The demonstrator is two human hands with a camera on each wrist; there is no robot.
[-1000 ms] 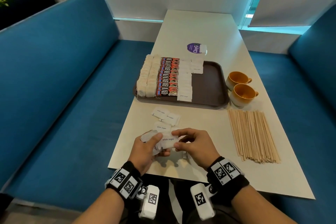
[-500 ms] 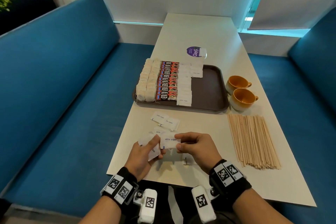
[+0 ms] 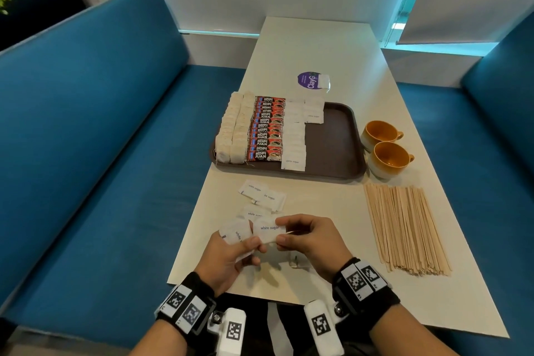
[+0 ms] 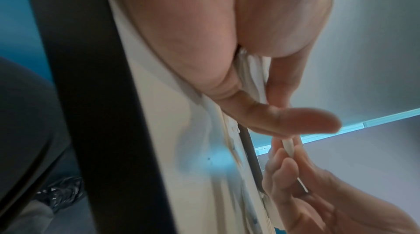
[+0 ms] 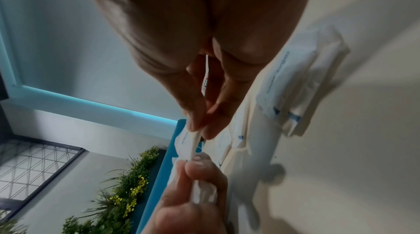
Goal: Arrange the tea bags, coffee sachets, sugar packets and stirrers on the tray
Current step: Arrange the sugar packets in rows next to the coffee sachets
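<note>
Over the table's near edge, my left hand (image 3: 245, 246) grips a small stack of white sugar packets (image 3: 235, 234). My right hand (image 3: 284, 233) pinches one white sugar packet (image 3: 268, 230) by its right end, between thumb and fingers. Three more loose sugar packets (image 3: 261, 196) lie on the table just beyond my hands. The brown tray (image 3: 335, 141) holds rows of tea bags (image 3: 234, 130), red coffee sachets (image 3: 267, 130) and sugar packets (image 3: 294, 139); its right half is bare. A bundle of wooden stirrers (image 3: 404, 225) lies on the table at the right.
Two orange cups (image 3: 387, 147) stand right of the tray. A purple round sticker (image 3: 307, 81) with a white packet beside it lies beyond the tray. Blue benches (image 3: 86, 139) flank the white table (image 3: 318, 46) on both sides.
My right hand has drawn one sugar packet a little to the right, away from the stack in my left hand. Both hands have lifted slightly.
</note>
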